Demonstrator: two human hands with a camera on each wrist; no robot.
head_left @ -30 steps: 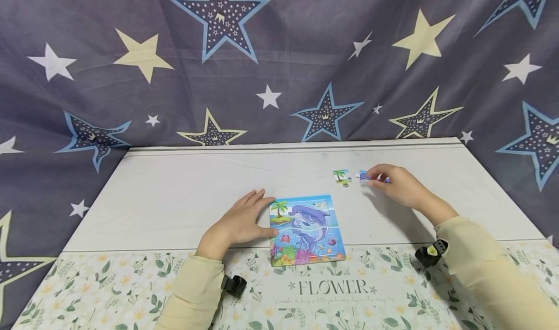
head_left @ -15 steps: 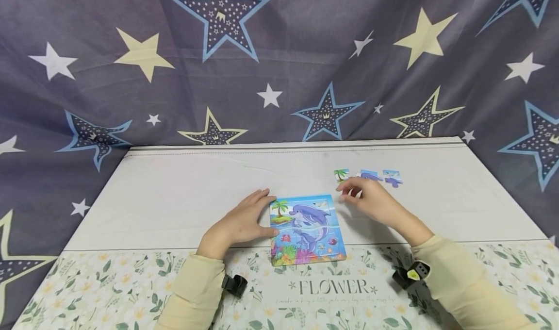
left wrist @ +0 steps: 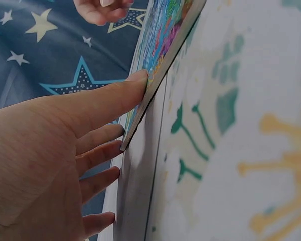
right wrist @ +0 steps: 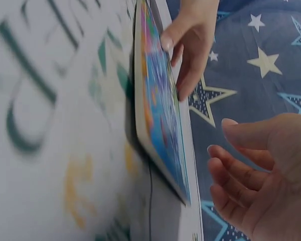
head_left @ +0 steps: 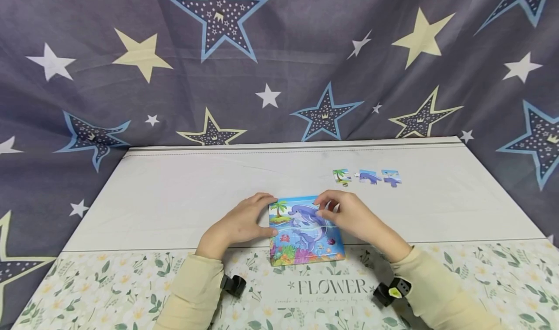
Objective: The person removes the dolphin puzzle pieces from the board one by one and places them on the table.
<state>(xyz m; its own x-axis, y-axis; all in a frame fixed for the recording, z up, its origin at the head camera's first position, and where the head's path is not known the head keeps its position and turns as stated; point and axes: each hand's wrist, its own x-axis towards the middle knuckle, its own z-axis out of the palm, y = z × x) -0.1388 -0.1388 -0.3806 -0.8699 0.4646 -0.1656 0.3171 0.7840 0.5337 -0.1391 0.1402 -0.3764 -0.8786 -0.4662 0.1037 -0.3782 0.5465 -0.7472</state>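
A square jigsaw puzzle (head_left: pixel 301 247) with dolphins, a palm tree and coral lies flat before me. My left hand (head_left: pixel 242 221) steadies its left side, fingers spread, thumb on the edge and index finger at the far left corner. In the left wrist view the thumb of that left hand (left wrist: pixel 65 135) presses the puzzle's edge. Over the far right part of the puzzle hovers my right hand (head_left: pixel 349 216), fingers loosely bent. The right wrist view shows this right hand (right wrist: pixel 271 175) above the puzzle (right wrist: pixel 163 120), holding nothing.
Beyond the puzzle, in a row, lie a palm-tree piece (head_left: pixel 342 175), a dolphin-head piece (head_left: pixel 369 176) and another blue piece (head_left: pixel 391 176). The table has a white cloth (head_left: pixel 196 184) at the back and a floral mat (head_left: pixel 131 286) in front. A star-patterned curtain (head_left: pixel 271 39) hangs behind.
My right hand has left the row of pieces and come left and nearer, over the puzzle. The rightmost piece, by that hand earlier, now lies in the row. My left hand stays put.
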